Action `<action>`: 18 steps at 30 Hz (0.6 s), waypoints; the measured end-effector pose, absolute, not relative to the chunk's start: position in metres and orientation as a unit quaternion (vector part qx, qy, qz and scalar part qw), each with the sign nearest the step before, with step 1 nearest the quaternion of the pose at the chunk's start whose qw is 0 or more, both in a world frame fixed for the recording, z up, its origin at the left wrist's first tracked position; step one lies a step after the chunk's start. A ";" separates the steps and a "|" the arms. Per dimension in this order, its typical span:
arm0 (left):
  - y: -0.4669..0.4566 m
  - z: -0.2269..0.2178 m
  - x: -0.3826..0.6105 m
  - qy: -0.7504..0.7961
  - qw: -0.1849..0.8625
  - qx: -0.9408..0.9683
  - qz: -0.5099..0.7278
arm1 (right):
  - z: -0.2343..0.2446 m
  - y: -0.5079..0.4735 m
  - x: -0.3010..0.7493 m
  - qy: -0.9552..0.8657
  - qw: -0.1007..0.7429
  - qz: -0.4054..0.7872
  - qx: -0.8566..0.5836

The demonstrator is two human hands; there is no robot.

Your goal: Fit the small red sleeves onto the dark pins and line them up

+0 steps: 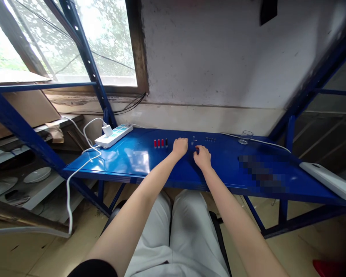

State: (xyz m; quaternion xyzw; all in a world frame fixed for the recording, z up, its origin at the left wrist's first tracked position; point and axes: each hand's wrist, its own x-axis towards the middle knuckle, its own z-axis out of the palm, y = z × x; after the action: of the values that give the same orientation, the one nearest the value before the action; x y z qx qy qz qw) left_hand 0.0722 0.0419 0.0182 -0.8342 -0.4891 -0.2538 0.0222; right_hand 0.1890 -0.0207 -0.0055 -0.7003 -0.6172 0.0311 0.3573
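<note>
On the blue table [226, 157], two hands work close together.
The left hand [180, 146] has its fingers curled together; the right hand [202, 156] bends its own low; whether either grips anything, I cannot tell. Small clear pieces [192, 143] lie between and just beyond them; such slight parts call for a light fingertip pinch, clear of the red cylinders [158, 144].

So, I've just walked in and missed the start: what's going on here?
Someone's left hand, loosely closed, is over a blue table. The right hand is beside a few tiny clear pieces. Whether either holds anything is too small to tell. Three red cylinders and a black one are lined up left of the hands.
</note>
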 end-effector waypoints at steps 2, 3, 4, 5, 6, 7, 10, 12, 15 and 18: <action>0.032 0.015 0.063 -0.493 -0.025 -0.813 -0.310 | -0.008 -0.019 0.188 -0.625 0.333 0.024 -0.706; 0.027 0.013 0.058 -0.491 -0.054 -0.799 -0.343 | -0.009 -0.017 0.188 -0.629 0.325 0.024 -0.706; 0.020 0.010 0.053 -0.489 -0.085 -0.781 -0.380 | -0.011 -0.015 0.187 -0.631 0.319 0.027 -0.706; 0.014 0.008 0.048 -0.488 -0.119 -0.758 -0.416 | -0.013 -0.012 0.187 -0.633 0.312 0.030 -0.708; 0.008 0.005 0.043 -0.486 -0.155 -0.731 -0.452 | -0.015 -0.008 0.187 -0.637 0.303 0.036 -0.708; 0.003 0.003 0.039 -0.490 -0.191 -0.697 -0.486 | -0.016 -0.004 0.187 -0.640 0.291 0.043 -0.710; -0.010 0.001 0.027 -0.499 -0.274 -0.600 -0.562 | -0.019 0.009 0.187 -0.647 0.248 0.074 -0.717; -0.014 0.002 0.021 -0.498 -0.297 -0.565 -0.587 | -0.020 0.017 0.187 -0.645 0.227 0.092 -0.724; -0.019 0.007 0.019 -0.499 -0.297 -0.564 -0.586 | -0.022 0.029 0.187 -0.644 0.216 0.099 -0.728; -0.021 0.009 0.020 -0.500 -0.284 -0.587 -0.570 | -0.023 0.038 0.187 -0.646 0.223 0.086 -0.725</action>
State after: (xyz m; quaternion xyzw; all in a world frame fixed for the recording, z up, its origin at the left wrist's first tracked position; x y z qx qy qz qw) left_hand 0.0198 -0.0214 0.0088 -0.5866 -0.5002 -0.5700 -0.2843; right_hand 0.1873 0.0380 -0.0234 -0.7253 -0.6458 0.0862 0.2225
